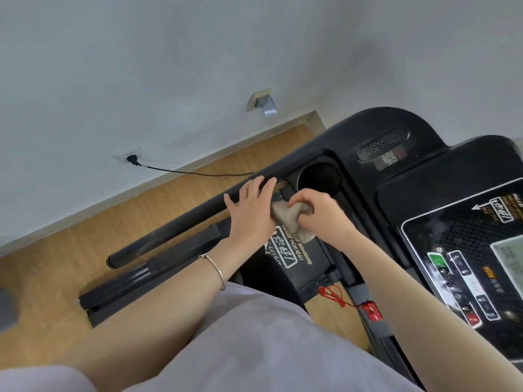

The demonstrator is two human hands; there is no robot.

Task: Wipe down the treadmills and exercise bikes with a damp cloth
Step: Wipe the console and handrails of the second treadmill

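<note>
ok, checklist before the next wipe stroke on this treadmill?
1. Cloth gripped: right hand pinches the cloth. Ok.
2. Other hand braced: left hand lies flat, its fingers on the handrail. Ok.
3. Cloth damp: cannot tell.
4. Power cut: plug sits in the wall socket, with its cable running toward the treadmill. Not ok.
5. Cup holder free: nothing visible inside. Ok.
6. Red safety cord clear of both hands: it hangs below them. Ok.
</note>
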